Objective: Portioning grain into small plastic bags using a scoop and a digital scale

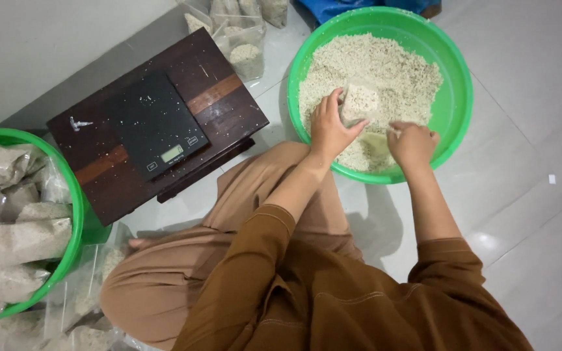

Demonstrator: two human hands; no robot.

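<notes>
Presently the left hand (328, 127) grips a clear plastic bag (359, 104) part-filled with pale grain, upright in the green basin (453, 97), mouth toward the person. The right hand (412, 144) pinches its rim. Judged soft, slippery and sagging: support the base. Long axis unclear.

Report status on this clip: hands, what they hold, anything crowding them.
Left hand gripping a small clear bag over the grain. Right hand closed at the bag's lower edge, grip unclear. Both inside the green basin; nothing crowding.
</notes>
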